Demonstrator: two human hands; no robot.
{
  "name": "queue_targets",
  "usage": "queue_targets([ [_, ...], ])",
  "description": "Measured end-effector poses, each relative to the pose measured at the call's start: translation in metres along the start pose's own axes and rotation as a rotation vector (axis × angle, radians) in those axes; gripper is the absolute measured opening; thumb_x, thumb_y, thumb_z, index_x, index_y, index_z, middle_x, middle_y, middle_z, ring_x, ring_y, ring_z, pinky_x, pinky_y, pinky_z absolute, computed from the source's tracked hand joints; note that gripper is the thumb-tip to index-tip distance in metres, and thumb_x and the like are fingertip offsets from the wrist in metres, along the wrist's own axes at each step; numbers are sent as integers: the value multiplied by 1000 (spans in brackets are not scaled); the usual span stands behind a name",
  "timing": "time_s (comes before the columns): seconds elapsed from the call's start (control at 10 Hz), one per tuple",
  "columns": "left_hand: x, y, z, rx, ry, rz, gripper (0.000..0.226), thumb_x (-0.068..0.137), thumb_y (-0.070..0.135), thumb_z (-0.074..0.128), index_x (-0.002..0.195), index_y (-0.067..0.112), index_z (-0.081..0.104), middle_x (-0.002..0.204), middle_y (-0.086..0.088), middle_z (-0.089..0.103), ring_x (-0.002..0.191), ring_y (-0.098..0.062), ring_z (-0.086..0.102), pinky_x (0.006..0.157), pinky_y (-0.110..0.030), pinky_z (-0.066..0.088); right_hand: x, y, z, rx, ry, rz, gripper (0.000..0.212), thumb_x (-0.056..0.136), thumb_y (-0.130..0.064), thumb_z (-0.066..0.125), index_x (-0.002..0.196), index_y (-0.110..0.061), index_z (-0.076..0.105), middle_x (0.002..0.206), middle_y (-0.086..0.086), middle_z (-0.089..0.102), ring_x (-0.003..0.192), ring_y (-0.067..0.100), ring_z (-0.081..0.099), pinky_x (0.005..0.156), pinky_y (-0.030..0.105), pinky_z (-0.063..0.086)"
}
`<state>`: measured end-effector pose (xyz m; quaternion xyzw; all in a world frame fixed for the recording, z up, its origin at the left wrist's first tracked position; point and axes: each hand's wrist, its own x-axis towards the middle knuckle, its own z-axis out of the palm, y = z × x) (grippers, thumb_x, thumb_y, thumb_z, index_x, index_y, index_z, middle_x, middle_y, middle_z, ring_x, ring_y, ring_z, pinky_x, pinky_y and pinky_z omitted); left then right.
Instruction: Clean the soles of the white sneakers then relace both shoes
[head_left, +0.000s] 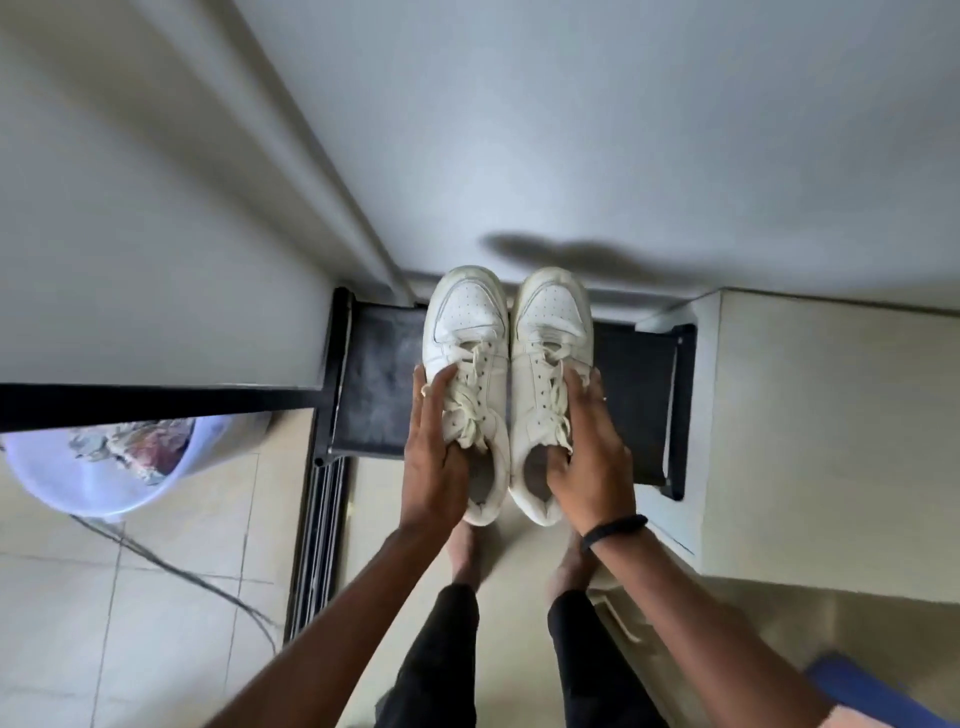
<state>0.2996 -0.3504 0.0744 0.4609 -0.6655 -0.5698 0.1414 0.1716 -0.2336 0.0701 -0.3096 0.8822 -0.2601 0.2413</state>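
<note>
- Left sneaker (467, 353): gripped along its outer side by the left hand (434, 457), thumb inside the collar; toe pointed away from the wearer.
- Right sneaker (550, 353): grasped likewise by the right hand (592, 457) (a black band (615, 530) is worn at the wrist).
- Both shoes are held side by side, touching, laces (467, 410) loosely threaded, above a black rack (374, 384).

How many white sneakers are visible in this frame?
2. The left white leather lace-up sneaker is held by the left hand; the right white leather lace-up sneaker sits beside it in the right hand, above the black shelf.
</note>
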Motion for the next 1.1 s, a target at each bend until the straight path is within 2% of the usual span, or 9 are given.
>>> queue_targets([
  [0.1, 25, -39, 23, 52, -31, -36, 87, 72, -5, 35, 152, 29, 45, 166, -3, 34, 151, -13, 37, 121, -30, 35, 16, 35, 32, -15, -1, 46, 99, 73, 10, 70, 158, -24, 30, 165, 16, 25, 124, 42, 59, 91, 46, 57],
  [0.2, 43, -66, 41, 103, -48, -83, 86, 78, -5, 35, 154, 34, 42, 170, -1, 29, 150, -4, 33, 117, -17, 31, 32, 58, 53, -20, 1, 75, 98, 73, 10, 68, 158, -24, 31, 164, 17, 26, 125, 42, 58, 92, 46, 56],
  [0.3, 51, -84, 51, 158, -73, -98, 90, 73, 2, 31, 156, 37, 37, 172, -3, 25, 158, -17, 24, 123, -31, 27, 41, 72, 63, -23, -16, 86, 95, 75, 7, 67, 157, -25, 31, 165, 16, 26, 129, 39, 56, 95, 46, 54],
  [0.5, 53, -88, 56, 221, -93, -119, 90, 72, 8, 29, 158, 37, 33, 173, -5, 23, 152, -18, 27, 119, -38, 32, 50, 84, 67, -78, -66, 103, 90, 78, 2, 63, 157, -25, 29, 165, 13, 24, 125, 41, 58, 90, 46, 55],
  [0.6, 54, -86, 57, 257, -121, -124, 86, 77, 10, 30, 158, 39, 30, 173, -3, 21, 153, -21, 29, 117, -34, 29, 51, 82, 66, -130, -102, 116, 88, 81, -1, 61, 158, -25, 26, 166, 17, 20, 117, 45, 62, 86, 47, 56],
  [0.8, 52, -81, 60, 318, -165, -126, 83, 86, 7, 36, 160, 43, 23, 175, -3, 11, 155, -31, 29, 116, -45, 35, 47, 80, 61, -158, -143, 130, 88, 85, -5, 59, 160, -25, 17, 167, 20, 13, 120, 44, 61, 89, 45, 55],
  [0.9, 56, -83, 56, 337, -245, -131, 85, 83, 21, 34, 162, 45, 15, 176, -3, 10, 161, -21, 11, 122, -41, 26, 48, 79, 58, -172, -203, 140, 92, 86, -7, 55, 161, -28, 8, 168, 19, 7, 127, 42, 56, 95, 44, 52],
  [1.0, 57, -85, 48, 369, -318, -111, 86, 84, 44, 30, 164, 41, -1, 176, -3, -4, 161, -16, -11, 129, -45, 9, 49, 78, 49, -110, -245, 170, 96, 82, -13, 54, 160, -30, 1, 168, 16, 4, 144, 37, 38, 107, 48, 46],
  [1.1, 41, -74, 45, 607, -156, -39, 86, 91, 60, 20, 166, 30, -11, 172, -8, -24, 159, -27, -23, 128, -61, 0, 34, 70, 30, -252, -163, 60, 92, 83, -32, 46, 160, -20, -2, 168, 16, 0, 154, 34, 12, 117, 59, 30],
])
